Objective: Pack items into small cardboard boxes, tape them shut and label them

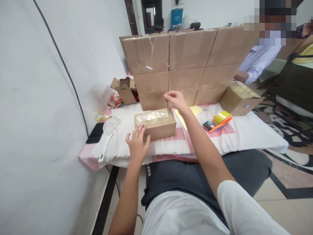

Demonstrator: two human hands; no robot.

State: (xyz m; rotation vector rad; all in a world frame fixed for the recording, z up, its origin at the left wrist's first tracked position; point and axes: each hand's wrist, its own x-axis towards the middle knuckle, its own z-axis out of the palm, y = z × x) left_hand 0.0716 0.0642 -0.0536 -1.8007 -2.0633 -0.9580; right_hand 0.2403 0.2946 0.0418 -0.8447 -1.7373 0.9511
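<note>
**Two hands at a small taped box**

Head view: The left hand (137, 141) lies open, fingers spread, flat against the near left corner of a small cardboard box (155, 124) and grips nothing. The box sits on the cloth-covered table (244, 133) just in front of the person, its top covered in shiny clear tape. The right hand (176, 100) is raised above the far right corner of the box, fingers loosely curled with the tips drawn together; whether it pinches anything, such as a tape end, cannot be told.

Behind the box stands a wall of stacked cartons (181, 65), three rows high, closing off the far side of the table. To the right of the forearm lies a tape dispenser (218, 120) with a yellow roll, and near it a yellow card (195, 110). Further right sits another taped box (241, 98), at an angle. On the left lie a white slotted scoop (109, 132), a dark flat object (95, 133) at the table's edge, some snack packets (114, 101) and an open carton (125, 88). A second person in a pale shirt (258, 60) is behind the stack at right.
</note>
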